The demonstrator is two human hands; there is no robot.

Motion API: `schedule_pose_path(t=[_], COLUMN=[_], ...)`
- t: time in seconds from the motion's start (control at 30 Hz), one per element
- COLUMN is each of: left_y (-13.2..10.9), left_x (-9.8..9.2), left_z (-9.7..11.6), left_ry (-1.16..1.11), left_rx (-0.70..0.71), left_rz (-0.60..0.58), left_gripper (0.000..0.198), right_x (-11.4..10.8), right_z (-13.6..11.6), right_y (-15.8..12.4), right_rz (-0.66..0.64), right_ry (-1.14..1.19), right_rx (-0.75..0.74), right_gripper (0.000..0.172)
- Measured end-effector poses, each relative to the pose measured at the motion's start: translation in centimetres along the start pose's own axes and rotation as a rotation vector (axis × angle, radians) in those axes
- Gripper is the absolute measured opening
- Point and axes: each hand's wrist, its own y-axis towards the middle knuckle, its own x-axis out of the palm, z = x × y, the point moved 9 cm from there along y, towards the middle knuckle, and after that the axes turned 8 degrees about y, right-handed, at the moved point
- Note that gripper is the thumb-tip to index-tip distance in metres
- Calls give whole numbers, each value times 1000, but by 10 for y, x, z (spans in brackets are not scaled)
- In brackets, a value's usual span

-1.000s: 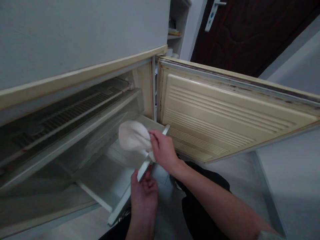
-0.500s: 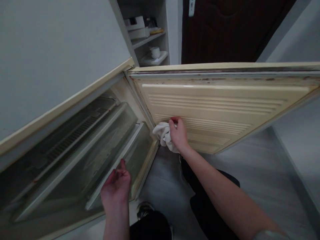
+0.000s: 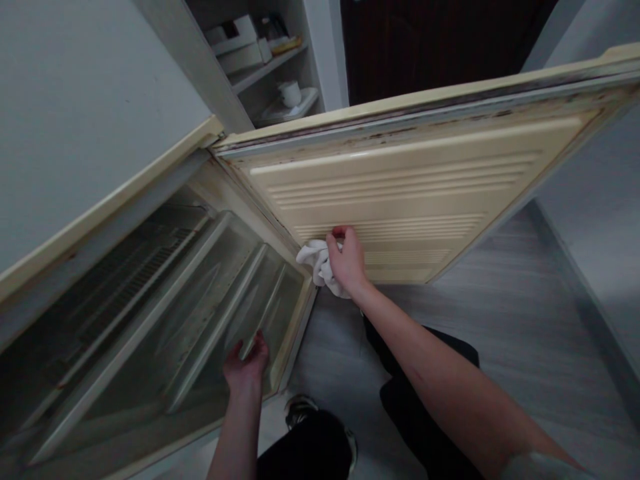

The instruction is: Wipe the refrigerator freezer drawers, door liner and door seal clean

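My left hand (image 3: 246, 365) is at the lower clear drawer (image 3: 239, 328) of the freezer compartment, its thumb and fingertips curled about a thin pale strip on the drawer's front. My right hand (image 3: 346, 259) grips a crumpled white cloth (image 3: 320, 261) near the hinge side of the open cream door (image 3: 390, 190). Its fingertips are against the ribbed inner panel. Brown and dark stains run along the door's seal (image 3: 370, 130). Above the lower drawer sits another clear drawer (image 3: 193, 313).
A dark wire shelf (image 3: 125, 287) lies above the drawers. Behind the door are shelves (image 3: 270, 70) with boxes and a white cup (image 3: 289, 94), and a dark door (image 3: 430, 47). My legs and shoes are close below, over grey flooring (image 3: 500, 287).
My left hand has shifted slightly down and right along the lower drawer, whose front now shows another thin strip. The right hand still holds the cloth in nearly the same place. The view has turned slightly.
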Motion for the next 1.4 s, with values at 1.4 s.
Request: schedule_pose_path(t=[1.4], left_y=[-11], left_x=[-31], left_z=[-138], left_ry=[224], left_rx=[-146], left_rz=[88], left_gripper=[35], right_x=[-1], right_z=[-4], right_y=[-5], right_rz=[67], right_ry=[-131], right_rx=[-128], right_gripper=[15])
